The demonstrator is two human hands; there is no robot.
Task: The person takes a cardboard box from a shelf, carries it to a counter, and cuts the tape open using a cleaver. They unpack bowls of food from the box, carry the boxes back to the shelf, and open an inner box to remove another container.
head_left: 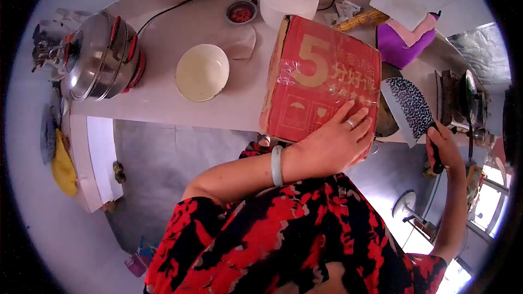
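Note:
My right hand (448, 146) grips the black handle of a cleaver (407, 108) with a black-and-white patterned blade. The blade points up and left, close to the right side of a red cardboard box (327, 81). On the lower right of the box's printed face lies my left hand (339, 135), fingers stretched out and a ring on one of them. The box has a large gold "5" and shiny tape on it. Behind the box and the blade, a dark round-edged surface (385, 120) shows in part; I cannot tell what it is.
A cream bowl (202, 73) stands on the counter (158, 84), left of the box. Farther back are a small dish of red pieces (241, 12) and a white round container (289, 2). A steel steamer pot (101, 57) is at left, a purple cloth (400, 46) and stove (455, 98) at right.

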